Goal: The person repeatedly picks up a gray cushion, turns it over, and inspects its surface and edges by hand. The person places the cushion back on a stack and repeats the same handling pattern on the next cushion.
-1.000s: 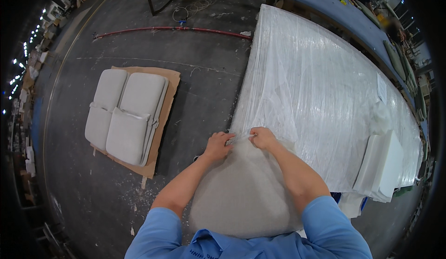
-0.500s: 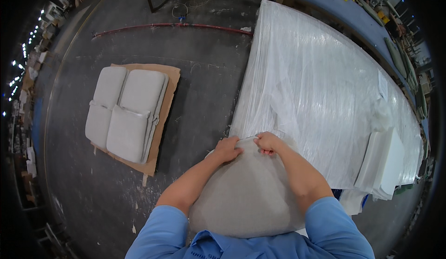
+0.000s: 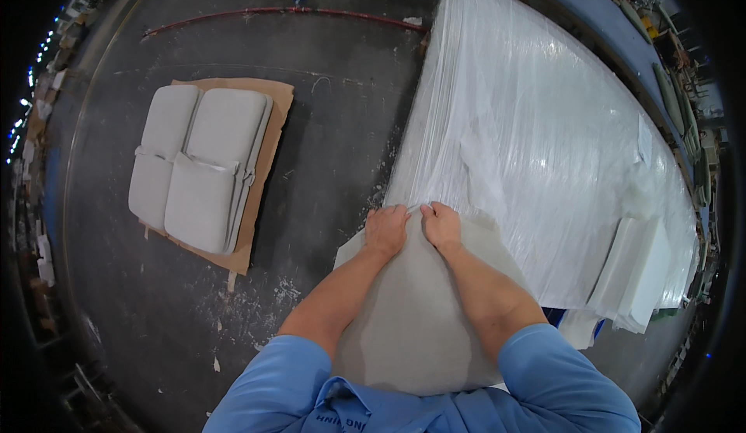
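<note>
A light grey fabric cushion cover point(image 3: 423, 309) stretches from my chest to my two hands, and looks filled out near my body. My left hand point(image 3: 387, 229) grips its far edge with fingers curled over it. Close beside, my right hand point(image 3: 441, 227) pinches the same edge, thumb on top. A small gap separates the hands. Flat corners of the fabric spread out on both sides beyond my forearms. What lies inside the cover is hidden.
Similar grey cushions point(image 3: 198, 200) are stacked on brown cardboard point(image 3: 276, 122) on the floor at left. A large stack wrapped in clear film point(image 3: 536, 145) stands at right, with white foam sheets point(image 3: 633, 274) against it. A red hose point(image 3: 233, 15) crosses the floor ahead. A blue-topped table point(image 3: 614, 21) runs along the far right.
My hands have come closer together on the cover's edge, and its far corners have spread out flatter. The view has tilted, so the surroundings sit higher in the picture.
</note>
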`<control>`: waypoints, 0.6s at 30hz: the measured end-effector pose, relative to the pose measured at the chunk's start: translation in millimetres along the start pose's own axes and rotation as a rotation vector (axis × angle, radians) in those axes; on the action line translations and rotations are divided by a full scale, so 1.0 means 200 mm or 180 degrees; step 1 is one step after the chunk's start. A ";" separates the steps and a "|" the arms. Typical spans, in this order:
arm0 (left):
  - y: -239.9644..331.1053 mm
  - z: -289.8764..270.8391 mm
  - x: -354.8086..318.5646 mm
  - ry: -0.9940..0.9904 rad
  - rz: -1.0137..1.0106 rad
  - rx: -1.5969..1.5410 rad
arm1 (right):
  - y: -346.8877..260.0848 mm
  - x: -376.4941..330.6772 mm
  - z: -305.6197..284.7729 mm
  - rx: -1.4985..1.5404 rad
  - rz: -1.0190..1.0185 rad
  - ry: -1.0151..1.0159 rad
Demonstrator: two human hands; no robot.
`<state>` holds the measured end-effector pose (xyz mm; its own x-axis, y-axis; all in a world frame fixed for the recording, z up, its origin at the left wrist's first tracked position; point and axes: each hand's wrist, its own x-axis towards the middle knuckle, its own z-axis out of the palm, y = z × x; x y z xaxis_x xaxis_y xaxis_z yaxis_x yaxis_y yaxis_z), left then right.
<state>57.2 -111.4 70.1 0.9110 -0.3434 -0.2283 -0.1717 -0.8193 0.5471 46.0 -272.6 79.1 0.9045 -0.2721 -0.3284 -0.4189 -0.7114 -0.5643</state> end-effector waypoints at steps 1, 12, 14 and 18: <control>0.00 0.01 0.00 0.0004 -0.0011 0.0000 | 0.01 0.00 0.01 0.0071 0.0051 -0.0046; -0.13 -0.13 0.02 -0.0831 -0.0228 -0.0218 | -0.02 0.08 -0.12 0.0749 0.0895 -0.1529; -0.21 -0.22 -0.01 -0.1187 -0.0315 -0.0084 | 0.01 0.12 -0.26 0.0186 0.0725 -0.2309; -0.33 -0.31 -0.05 -0.1259 -0.0440 0.0309 | 0.07 0.17 -0.51 -0.0943 0.0443 -0.2576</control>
<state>83.5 -26.2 86.5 0.7172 -0.3615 -0.5957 -0.1098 -0.9029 0.4157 78.7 -357.3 137.8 0.4649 0.0948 -0.8803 -0.3815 -0.8758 -0.2958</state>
